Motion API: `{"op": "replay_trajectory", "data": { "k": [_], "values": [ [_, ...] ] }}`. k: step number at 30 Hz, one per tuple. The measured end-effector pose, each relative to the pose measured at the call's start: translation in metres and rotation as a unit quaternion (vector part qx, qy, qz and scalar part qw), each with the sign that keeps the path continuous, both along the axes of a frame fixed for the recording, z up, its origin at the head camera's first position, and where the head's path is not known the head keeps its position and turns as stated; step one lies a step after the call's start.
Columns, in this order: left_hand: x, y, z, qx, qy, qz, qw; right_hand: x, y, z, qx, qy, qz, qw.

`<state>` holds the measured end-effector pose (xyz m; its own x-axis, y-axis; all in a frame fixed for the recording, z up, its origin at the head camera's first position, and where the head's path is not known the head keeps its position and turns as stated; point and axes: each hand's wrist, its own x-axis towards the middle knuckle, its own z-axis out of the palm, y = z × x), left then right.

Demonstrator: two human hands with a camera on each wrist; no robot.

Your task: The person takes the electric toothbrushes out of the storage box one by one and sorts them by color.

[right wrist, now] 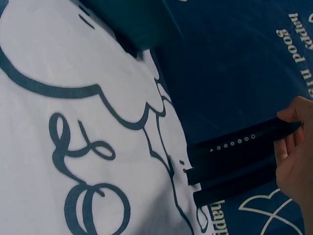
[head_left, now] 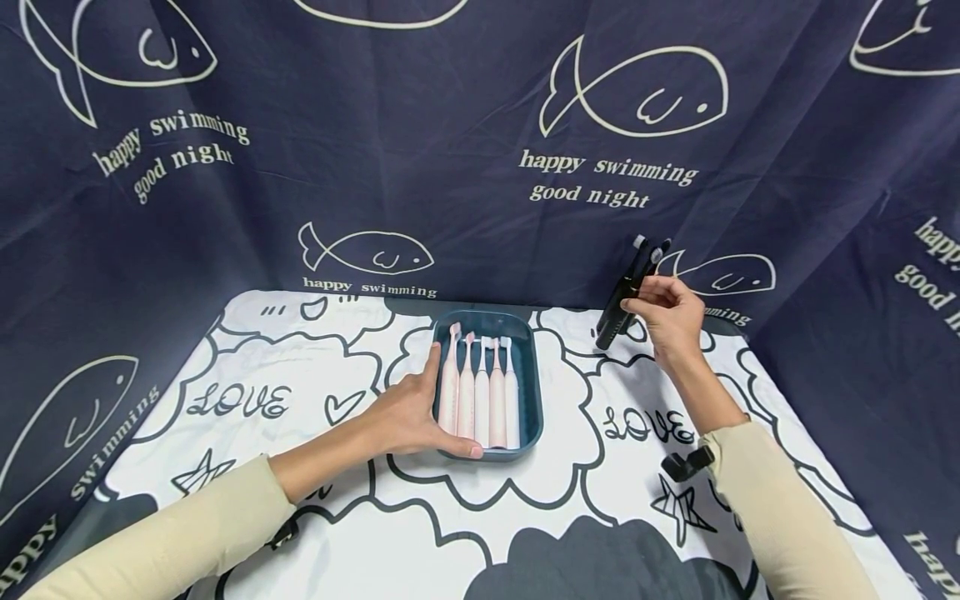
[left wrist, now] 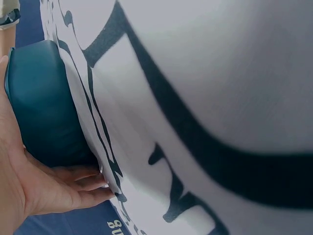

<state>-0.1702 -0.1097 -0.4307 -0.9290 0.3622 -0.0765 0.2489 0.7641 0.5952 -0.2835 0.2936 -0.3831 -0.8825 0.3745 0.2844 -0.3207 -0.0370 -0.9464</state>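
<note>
A dark blue plastic box [head_left: 534,392] sits on the table, holding several pink and white electric toothbrushes [head_left: 482,400] side by side, heads at the far end. My left hand [head_left: 412,412] grips the box's near-left corner, its thumb at the near rim and its fingers along the left wall. In the left wrist view those fingers lie against the outer wall of the box [left wrist: 44,103]. Off to the right, my right hand [head_left: 671,317] pinches black electric toothbrushes [head_left: 621,304] near their upper part, tilted with heads up. The right wrist view shows their handles [right wrist: 230,147] side by side.
A white cloth [head_left: 300,450] with black cartoon drawings covers the table. Dark blue fabric [head_left: 465,167] printed with fish and words hangs behind and at both sides, meeting the table's far edge.
</note>
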Motion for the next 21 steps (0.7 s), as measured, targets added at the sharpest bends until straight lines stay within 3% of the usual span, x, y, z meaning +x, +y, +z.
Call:
{"op": "replay_trajectory", "data": {
  "k": [9, 21],
  "values": [
    [0.0, 0.0, 0.001, -0.004, -0.002, 0.002, 1.0, -0.008, 0.01, -0.012, 0.022, -0.023, -0.026, 0.999],
    [0.002, 0.0, 0.002, -0.012, -0.012, 0.004, 0.9998, -0.016, 0.015, -0.015, 0.006, -0.029, -0.038, 0.999]
  ]
}}
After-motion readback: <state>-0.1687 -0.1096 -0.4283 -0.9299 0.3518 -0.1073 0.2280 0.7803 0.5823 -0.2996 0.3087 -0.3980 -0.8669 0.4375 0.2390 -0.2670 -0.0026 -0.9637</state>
